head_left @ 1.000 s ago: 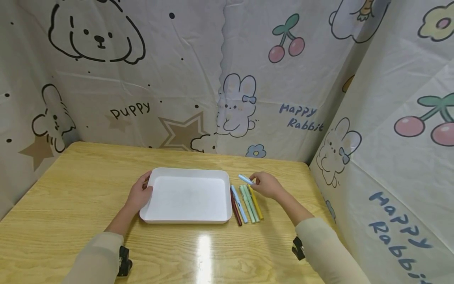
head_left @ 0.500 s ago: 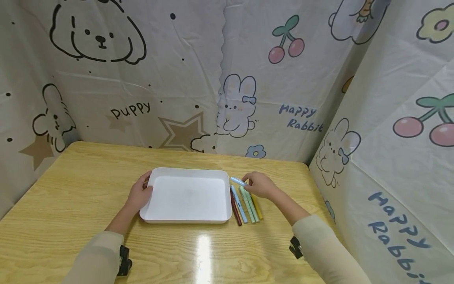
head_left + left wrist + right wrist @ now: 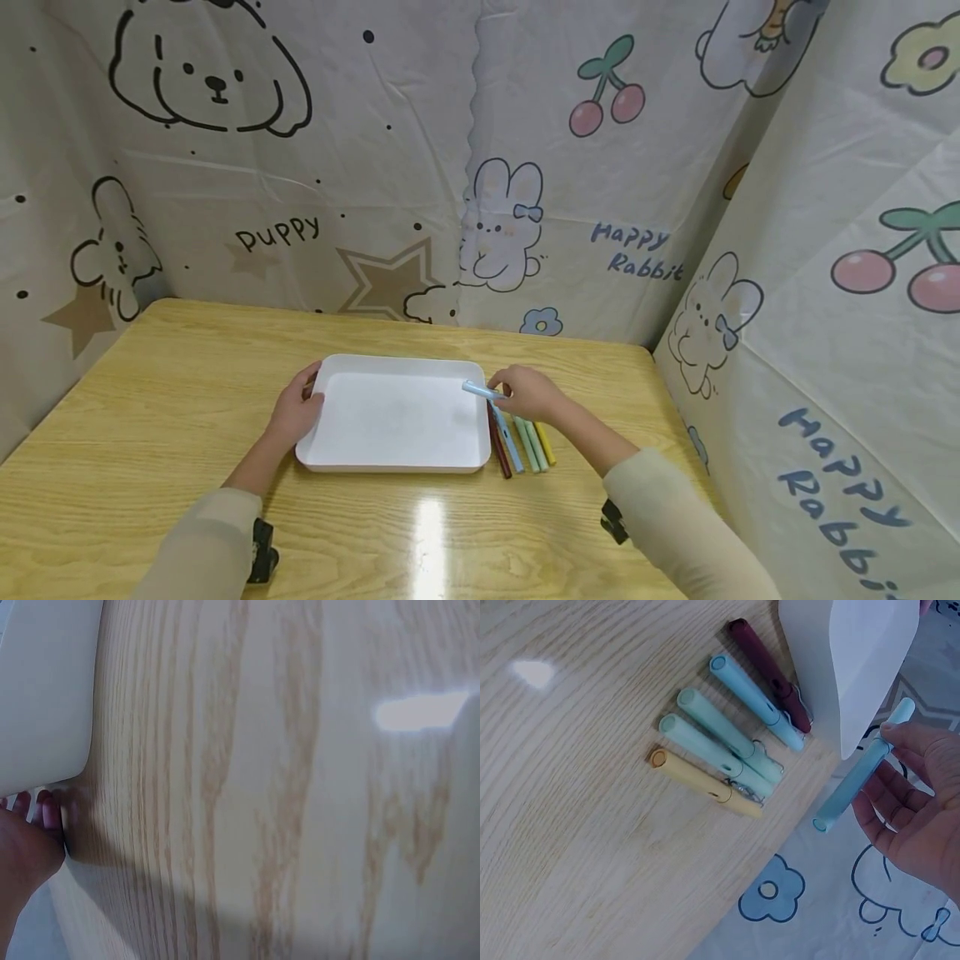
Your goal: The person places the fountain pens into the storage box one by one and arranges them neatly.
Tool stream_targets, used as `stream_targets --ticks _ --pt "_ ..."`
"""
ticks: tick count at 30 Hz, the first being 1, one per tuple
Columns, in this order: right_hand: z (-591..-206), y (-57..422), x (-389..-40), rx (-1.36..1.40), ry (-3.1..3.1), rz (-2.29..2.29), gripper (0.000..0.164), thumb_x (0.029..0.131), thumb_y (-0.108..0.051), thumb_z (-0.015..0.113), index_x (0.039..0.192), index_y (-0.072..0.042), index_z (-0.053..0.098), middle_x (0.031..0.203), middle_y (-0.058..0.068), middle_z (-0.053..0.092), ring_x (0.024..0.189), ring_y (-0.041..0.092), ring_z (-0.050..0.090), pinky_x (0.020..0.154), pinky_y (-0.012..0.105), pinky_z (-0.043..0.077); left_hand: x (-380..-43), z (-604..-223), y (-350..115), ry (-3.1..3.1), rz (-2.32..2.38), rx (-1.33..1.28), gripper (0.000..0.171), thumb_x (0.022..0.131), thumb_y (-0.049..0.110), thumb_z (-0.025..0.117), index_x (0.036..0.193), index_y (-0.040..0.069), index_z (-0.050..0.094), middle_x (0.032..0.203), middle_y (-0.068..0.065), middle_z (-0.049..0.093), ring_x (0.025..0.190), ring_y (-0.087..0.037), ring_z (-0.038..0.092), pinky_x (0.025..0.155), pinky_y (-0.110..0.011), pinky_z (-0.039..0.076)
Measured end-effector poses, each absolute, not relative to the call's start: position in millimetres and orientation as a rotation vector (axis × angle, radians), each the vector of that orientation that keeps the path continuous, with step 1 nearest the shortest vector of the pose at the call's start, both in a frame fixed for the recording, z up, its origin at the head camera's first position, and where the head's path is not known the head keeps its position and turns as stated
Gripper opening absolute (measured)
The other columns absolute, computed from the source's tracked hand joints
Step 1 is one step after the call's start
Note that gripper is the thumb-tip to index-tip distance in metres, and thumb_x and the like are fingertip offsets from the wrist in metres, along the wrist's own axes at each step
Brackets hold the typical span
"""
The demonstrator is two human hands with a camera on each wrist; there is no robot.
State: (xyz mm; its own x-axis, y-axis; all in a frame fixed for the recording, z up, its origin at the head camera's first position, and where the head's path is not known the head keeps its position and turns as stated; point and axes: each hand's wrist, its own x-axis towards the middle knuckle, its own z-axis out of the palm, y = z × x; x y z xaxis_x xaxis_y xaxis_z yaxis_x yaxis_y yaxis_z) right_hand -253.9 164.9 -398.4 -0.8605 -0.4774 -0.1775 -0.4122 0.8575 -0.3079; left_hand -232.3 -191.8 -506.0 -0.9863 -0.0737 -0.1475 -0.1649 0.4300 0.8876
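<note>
My right hand [image 3: 531, 394] pinches a light blue pen [image 3: 477, 389] between thumb and fingers, its far end over the right rim of the white tray [image 3: 397, 417]. Closer, the right wrist view shows this pen [image 3: 847, 791] held aloft near the tray's corner. With my left hand [image 3: 294, 412] I hold the tray's left edge, thumb at the rim; the left wrist view catches only part of that hand. Beside the tray's right side lie a dark red pen [image 3: 771, 673], another light blue pen [image 3: 751, 699], two green pens [image 3: 724, 727] and a yellow pen [image 3: 701, 782].
The wooden table [image 3: 187, 375] carries all of this. Patterned cloth [image 3: 390, 167] hangs behind it and along both sides. A bright reflection [image 3: 430, 542] lies on the wood in front of the tray.
My right hand has moved left with the light blue pen, from above the row of pens to the tray's right rim. The left hand and the tray stay in place.
</note>
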Motion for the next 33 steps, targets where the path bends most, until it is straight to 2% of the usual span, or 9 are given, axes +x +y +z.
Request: stream_targets --ticks 10,17,33 --pt "-398 141 -248 -0.755 2.756 -0.3 0.024 0.088 -0.017 0.063 0.111 -0.009 0.067 0.079 -0.001 0.061 0.064 0.011 0.05 0.058 0.022 0.044 -232 -506 -192 2.578 1.617 -0.229 0.058 0.098 0.009 0.034 0.151 0.011 0.012 0.154 -0.02 0.018 0.138 -0.041 0.025 0.112 -0.05 0.029" --pt "-398 129 -244 -0.807 2.735 -0.302 0.024 0.088 -0.016 0.063 0.11 -0.009 0.067 0.078 0.0 0.061 0.064 0.01 0.048 0.057 0.022 0.042 -233 -508 -193 2.57 1.64 -0.218 0.058 0.097 0.008 0.034 0.151 0.009 0.013 0.153 -0.022 0.021 0.137 -0.041 0.028 0.11 -0.05 0.031" --pt "-402 106 -233 -0.865 2.701 -0.211 0.024 0.087 -0.021 0.064 0.11 -0.017 0.068 0.085 -0.003 0.061 0.068 0.009 0.049 0.057 0.019 0.041 -234 -510 -193 2.579 1.637 -0.238 0.057 0.097 0.009 0.034 0.151 0.01 0.014 0.153 -0.022 0.021 0.137 -0.041 0.028 0.11 -0.049 0.031"
